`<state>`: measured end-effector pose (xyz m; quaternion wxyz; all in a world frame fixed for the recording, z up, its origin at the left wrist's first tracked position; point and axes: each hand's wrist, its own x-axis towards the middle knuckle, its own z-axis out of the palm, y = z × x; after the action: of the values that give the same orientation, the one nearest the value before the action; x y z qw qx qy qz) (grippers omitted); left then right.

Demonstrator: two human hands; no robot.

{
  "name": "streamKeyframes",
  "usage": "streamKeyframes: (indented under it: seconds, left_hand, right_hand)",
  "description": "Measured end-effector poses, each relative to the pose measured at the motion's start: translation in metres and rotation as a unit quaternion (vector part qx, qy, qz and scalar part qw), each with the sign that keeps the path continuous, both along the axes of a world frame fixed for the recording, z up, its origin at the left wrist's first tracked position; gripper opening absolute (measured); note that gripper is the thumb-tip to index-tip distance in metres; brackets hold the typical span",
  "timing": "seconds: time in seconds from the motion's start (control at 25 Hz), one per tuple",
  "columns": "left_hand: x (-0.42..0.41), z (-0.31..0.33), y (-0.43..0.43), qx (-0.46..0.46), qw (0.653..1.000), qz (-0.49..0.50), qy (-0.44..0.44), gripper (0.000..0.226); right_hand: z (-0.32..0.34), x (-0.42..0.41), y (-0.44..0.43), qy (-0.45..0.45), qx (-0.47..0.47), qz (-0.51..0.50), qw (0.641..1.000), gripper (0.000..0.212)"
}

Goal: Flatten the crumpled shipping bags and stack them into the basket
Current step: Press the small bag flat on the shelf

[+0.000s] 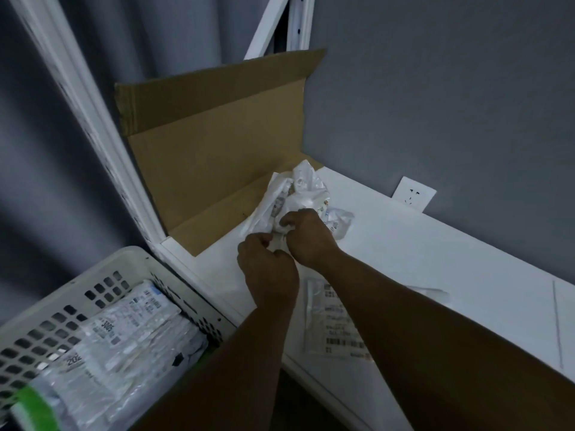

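Observation:
A crumpled white shipping bag (295, 194) sits on the white shelf (435, 250) in front of a cardboard sheet. My left hand (267, 269) and my right hand (306, 234) both pinch its near edge, fingers curled into the plastic. A smaller crumpled bag (339, 222) lies just right of it. One flattened bag with barcode labels (336, 325) lies on the shelf under my right forearm. The white perforated basket (102, 275) stands at the lower left, holding several flattened bags (124, 346).
A folded cardboard sheet (214, 144) leans upright against the white shelf post (102, 141) at the back left. A wall socket (413, 194) sits on the grey wall behind the shelf. The shelf's front edge runs diagonally past the basket.

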<state>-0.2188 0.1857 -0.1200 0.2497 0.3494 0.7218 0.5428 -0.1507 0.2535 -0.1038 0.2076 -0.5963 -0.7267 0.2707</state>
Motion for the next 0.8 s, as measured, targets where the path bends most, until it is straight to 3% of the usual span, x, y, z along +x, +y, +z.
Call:
streamKeyframes:
  seconds: [0.24, 0.48, 0.64, 0.72, 0.8]
  left_hand:
    - [-0.011, -0.004, -0.003, -0.013, 0.999, 0.005, -0.030, 0.037]
    - [-0.015, 0.011, -0.006, -0.017, 0.995, -0.068, -0.075, 0.048]
    - [-0.010, 0.030, -0.013, 0.092, 0.981, -0.157, 0.072, 0.071]
    - [-0.002, 0.045, -0.026, 0.116, 0.968, -0.216, 0.043, 0.054]
    - [-0.003, 0.055, -0.034, 0.085, 0.961, -0.263, -0.008, 0.036]
  right_hand:
    - [0.002, 0.001, -0.010, -0.040, 0.052, 0.001, 0.998, 0.037]
    - [0.031, 0.014, -0.037, -0.025, 0.162, 0.039, 0.986, 0.044]
    - [0.052, 0.036, -0.078, 0.055, 0.147, 0.002, 0.988, 0.035]
    - [0.063, 0.049, -0.098, 0.117, 0.128, -0.017, 0.985, 0.035]
    - [0.076, 0.059, -0.114, 0.194, 0.103, -0.042, 0.975, 0.033]
